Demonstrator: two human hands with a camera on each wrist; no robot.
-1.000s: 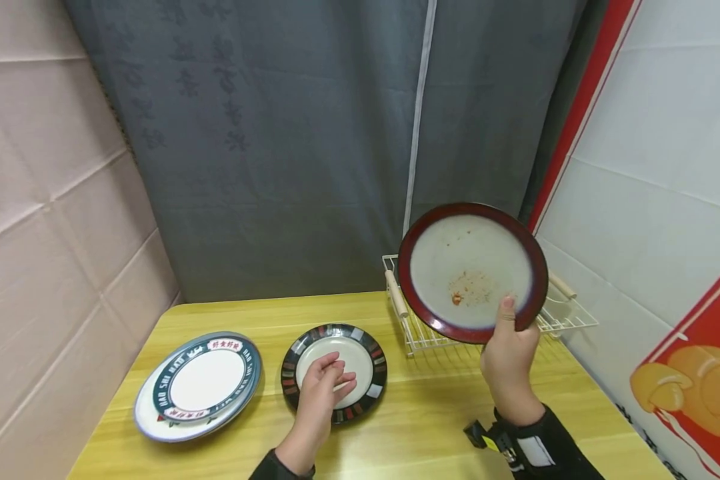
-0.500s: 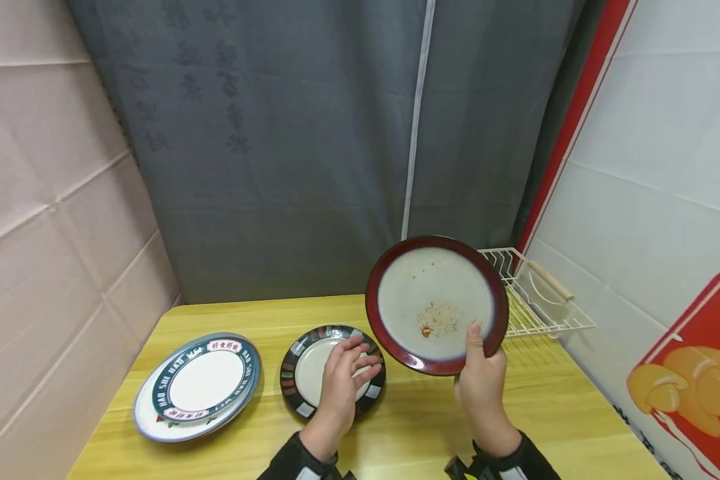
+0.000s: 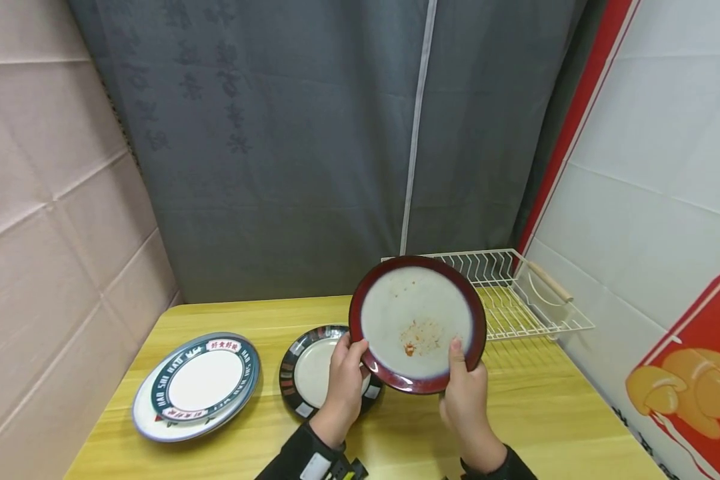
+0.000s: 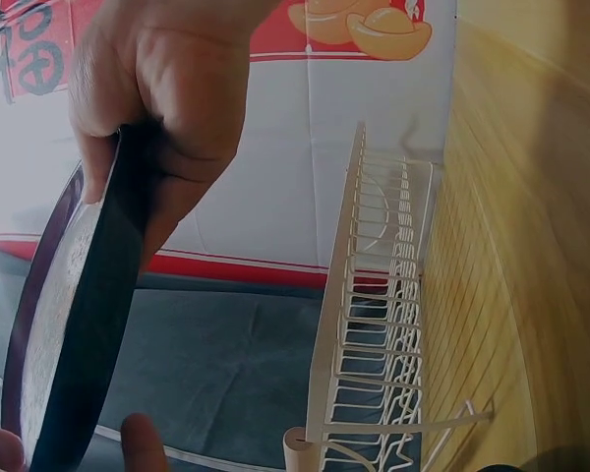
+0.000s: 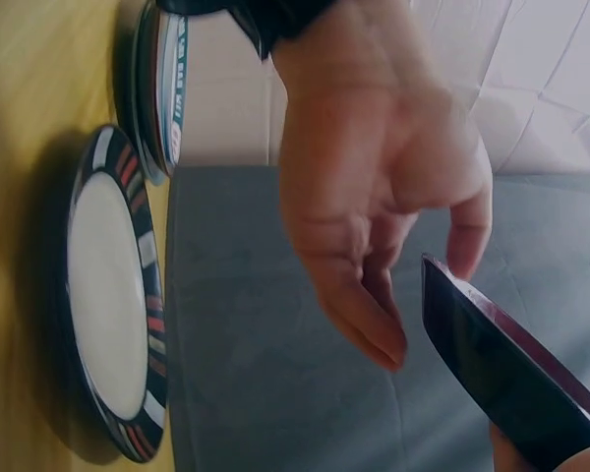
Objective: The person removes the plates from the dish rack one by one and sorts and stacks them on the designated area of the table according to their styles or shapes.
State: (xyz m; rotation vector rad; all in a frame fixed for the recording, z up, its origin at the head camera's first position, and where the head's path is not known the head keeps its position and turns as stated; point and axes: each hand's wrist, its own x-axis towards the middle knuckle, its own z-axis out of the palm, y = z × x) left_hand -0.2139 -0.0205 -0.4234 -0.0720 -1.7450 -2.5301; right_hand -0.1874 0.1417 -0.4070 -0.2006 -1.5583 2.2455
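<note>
In the head view my right hand (image 3: pixel 469 400) grips the lower right rim of a plate (image 3: pixel 423 313) with a dark red border and a pale face. Its thumb lies on the face, its fingers behind. Brown food bits (image 3: pixel 409 349) and crumbs speckle the plate, which is tilted up above the table. My left hand (image 3: pixel 343 387) is at the lower left rim, thumb over the edge. In the right wrist view that left hand's fingers (image 5: pixel 369 329) are extended, with a gap to the plate's dark underside. Below is a second plate (image 3: pixel 313 373) with a black patterned border, partly covered.
A white wire dish rack (image 3: pixel 516 310) with wooden handles stands at the back right of the wooden table (image 3: pixel 552 413). On the left lies a stack of plates (image 3: pixel 199 381), the top one with a green lettered band. A grey curtain (image 3: pixel 288 167) hangs behind.
The right hand has brought the red-bordered plate left and down, away from in front of the rack. The left hand has moved right and slightly up to the plate's left rim.
</note>
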